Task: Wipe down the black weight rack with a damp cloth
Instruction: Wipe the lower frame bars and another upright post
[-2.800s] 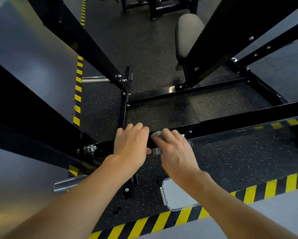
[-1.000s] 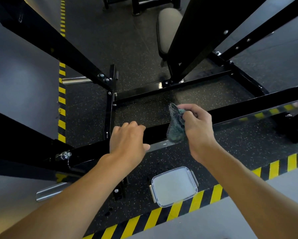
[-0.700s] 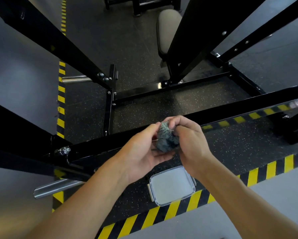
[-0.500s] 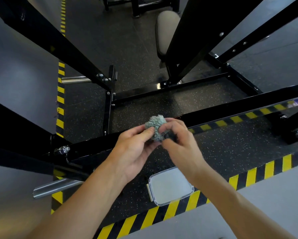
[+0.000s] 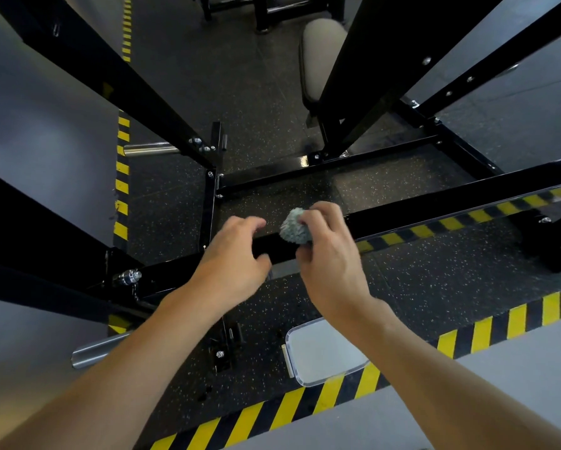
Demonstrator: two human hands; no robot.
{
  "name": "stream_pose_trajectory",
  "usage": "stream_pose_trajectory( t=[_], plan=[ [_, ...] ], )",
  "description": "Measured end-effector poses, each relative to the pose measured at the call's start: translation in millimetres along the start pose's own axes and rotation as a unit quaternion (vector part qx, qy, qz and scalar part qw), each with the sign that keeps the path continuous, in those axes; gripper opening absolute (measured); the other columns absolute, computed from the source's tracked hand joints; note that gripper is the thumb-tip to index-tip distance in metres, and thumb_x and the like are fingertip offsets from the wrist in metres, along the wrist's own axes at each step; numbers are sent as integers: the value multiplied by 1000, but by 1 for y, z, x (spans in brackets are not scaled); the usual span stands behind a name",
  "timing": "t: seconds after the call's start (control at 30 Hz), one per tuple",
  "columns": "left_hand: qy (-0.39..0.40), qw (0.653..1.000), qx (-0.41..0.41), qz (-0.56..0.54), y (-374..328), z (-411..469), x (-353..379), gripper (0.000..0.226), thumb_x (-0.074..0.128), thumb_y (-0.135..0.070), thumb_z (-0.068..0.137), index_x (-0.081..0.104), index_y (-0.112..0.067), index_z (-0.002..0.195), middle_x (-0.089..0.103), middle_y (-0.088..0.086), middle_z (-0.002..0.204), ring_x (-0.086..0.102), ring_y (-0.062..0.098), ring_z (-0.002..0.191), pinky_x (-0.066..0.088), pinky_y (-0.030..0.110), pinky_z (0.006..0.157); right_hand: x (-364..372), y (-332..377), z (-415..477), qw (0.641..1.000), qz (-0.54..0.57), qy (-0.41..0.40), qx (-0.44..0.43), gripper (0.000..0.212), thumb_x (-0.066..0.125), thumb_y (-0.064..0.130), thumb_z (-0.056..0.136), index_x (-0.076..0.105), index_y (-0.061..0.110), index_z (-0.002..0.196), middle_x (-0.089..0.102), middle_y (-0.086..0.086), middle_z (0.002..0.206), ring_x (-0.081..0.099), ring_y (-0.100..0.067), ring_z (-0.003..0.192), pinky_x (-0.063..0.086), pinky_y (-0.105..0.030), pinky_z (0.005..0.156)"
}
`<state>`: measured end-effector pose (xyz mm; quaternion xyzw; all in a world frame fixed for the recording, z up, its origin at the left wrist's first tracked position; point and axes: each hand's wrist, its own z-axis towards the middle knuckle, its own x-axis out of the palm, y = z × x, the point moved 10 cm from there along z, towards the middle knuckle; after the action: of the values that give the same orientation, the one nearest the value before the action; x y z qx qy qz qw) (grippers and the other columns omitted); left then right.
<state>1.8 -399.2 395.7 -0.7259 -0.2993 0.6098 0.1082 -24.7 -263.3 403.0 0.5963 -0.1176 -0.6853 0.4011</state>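
Covering part of cloth (image 5: 293, 230), right hand (image 5: 331, 261), left hand (image 5: 233, 261) blurred

Both forearms bare, reaching forward from the near edge and converging toward centre. Left hand (image 5: 232, 258) palm down, fingers loosely bent, holding nothing; fingertips blurred. Right hand (image 5: 332, 254) just right of it, fingers and thumb curled round a bunched cloth (image 5: 293, 230).

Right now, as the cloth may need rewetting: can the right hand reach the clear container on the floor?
Probably yes: the clear container lies just behind the right hand, nothing visibly blocking.
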Motion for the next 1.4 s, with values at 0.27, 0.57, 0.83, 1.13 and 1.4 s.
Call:
stream_pose_trajectory(
  t=[0.27, 0.57, 0.83, 1.13, 1.4],
  plan=[
    [-27, 984, 31, 174, 13, 13, 13, 32, 66, -12, 90, 63, -18, 121, 56, -2, 113, 51, 21, 111, 45, 40, 95, 52, 29, 0, 978, -182, 63, -81, 29, 47, 34, 87, 63, 11, 97, 58, -5, 98, 49, -27, 89, 46, -37, 78],
    [-15, 987, 18, 159, 16, 14, 15, 51, 72, -20, 90, 54, -20, 138, 54, -5, 124, 46, 17, 122, 42, 35, 98, 19, -15, 8, 980, -193, 37, -37, 44, 67, -2, 69, 61, 13, 111, 62, -6, 102, 51, -30, 89, 47, -39, 75],
    [-6, 977, 43, 210, -1, 13, 16, 62, 68, -45, 89, 43, -25, 142, 51, -2, 127, 49, 21, 118, 46, 39, 96, 5, -40, 10, 979, -181, 21, -91, 31, 47, 3, 81, 69, 12, 100, 65, -3, 104, 54, -30, 92, 49, -42, 77],
    [-34, 973, 76, 217, -29, 23, 33, 50, 65, -41, 93, 51, -27, 140, 51, -4, 123, 47, 20, 116, 40, 38, 97, 0, -55, 19, 975, -213, 11, -66, 26, 66, -1, 77, 66, 8, 101, 61, -9, 107, 49, -30, 90, 47, -40, 75],
    [-29, 966, 109, 231, -55, 27, 50, 56, 64, -44, 93, 45, -23, 141, 47, -4, 129, 47, 20, 119, 40, 36, 99, -17, -71, 12, 978, -186, 15, -93, 36, 64, -7, 73, 70, 7, 106, 63, -6, 109, 51, -30, 91, 49, -40, 76]
  ],
)
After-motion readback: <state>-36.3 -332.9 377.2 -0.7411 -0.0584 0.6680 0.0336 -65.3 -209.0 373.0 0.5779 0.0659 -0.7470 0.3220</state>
